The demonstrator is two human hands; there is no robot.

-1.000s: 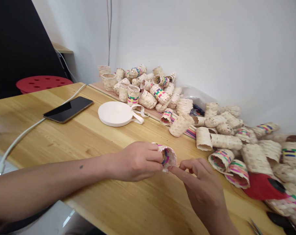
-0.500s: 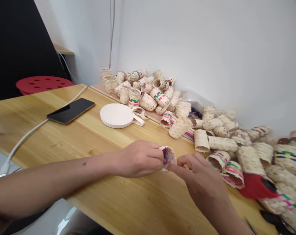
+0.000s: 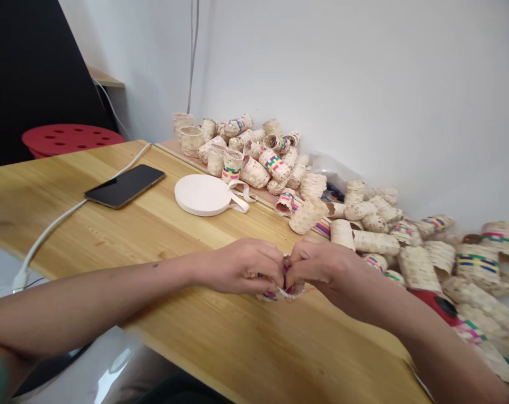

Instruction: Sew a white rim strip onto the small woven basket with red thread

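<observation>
A small woven basket (image 3: 295, 291) with pink and blue strips and a stitched rim is held over the wooden table (image 3: 220, 342). My left hand (image 3: 248, 266) grips its left side, fingers wrapped round it. At the rim, my right hand (image 3: 321, 262) is closed, its fingertips pressed together close to the left fingertips. Whatever lies between the right fingertips is too small to make out. The hands hide much of the basket.
Many woven baskets (image 3: 254, 171) are heaped along the wall, down to the right edge. A white round roll of band (image 3: 201, 194) and a black phone (image 3: 125, 186) on a white cable (image 3: 54, 227) lie further back. A red stool (image 3: 71, 140) stands beyond the table.
My right hand has moved up and left, its fingers now closed at the rim near my left hand. The basket has turned somewhat, with more of its lower side showing. The view has shifted slightly.
</observation>
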